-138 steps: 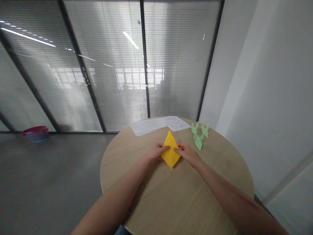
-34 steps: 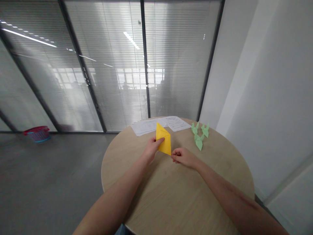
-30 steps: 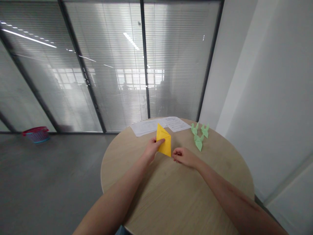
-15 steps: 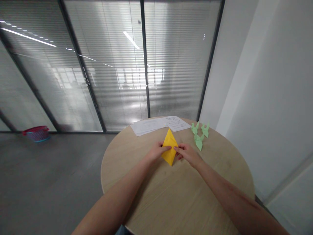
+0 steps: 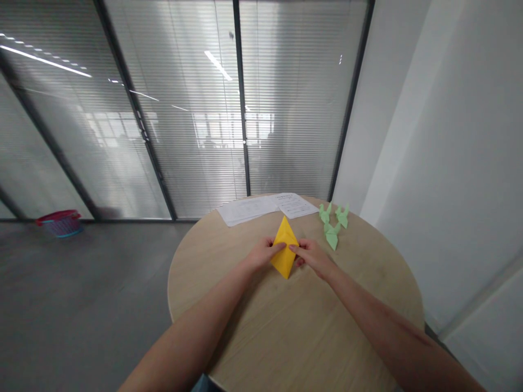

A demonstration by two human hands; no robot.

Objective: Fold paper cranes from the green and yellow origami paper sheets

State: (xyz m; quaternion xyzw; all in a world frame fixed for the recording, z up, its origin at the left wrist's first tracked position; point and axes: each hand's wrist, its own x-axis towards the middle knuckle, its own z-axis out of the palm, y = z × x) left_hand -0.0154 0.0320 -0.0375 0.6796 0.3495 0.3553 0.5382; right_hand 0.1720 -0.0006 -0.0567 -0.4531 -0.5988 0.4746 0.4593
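Observation:
A yellow folded paper (image 5: 285, 246), kite-shaped with one tip pointing away from me, lies on the round wooden table (image 5: 294, 326). My left hand (image 5: 261, 254) pinches its left side with thumb and fingers closed on the paper. My right hand (image 5: 311, 256) presses and pinches the right side, its fingertips meeting the left hand's near the middle crease. The lower tip of the paper sticks out below both hands.
Three green folded paper figures (image 5: 334, 222) sit on the table to the right of the yellow paper. White printed sheets (image 5: 265, 207) lie at the far edge. Glass partitions with blinds stand behind. A red basket (image 5: 60, 222) sits on the floor at left.
A second ago my left hand alone held the paper up, and my right hand was a loose fist beside it. Now the paper lies flat and both hands grip it, right side folded narrower.

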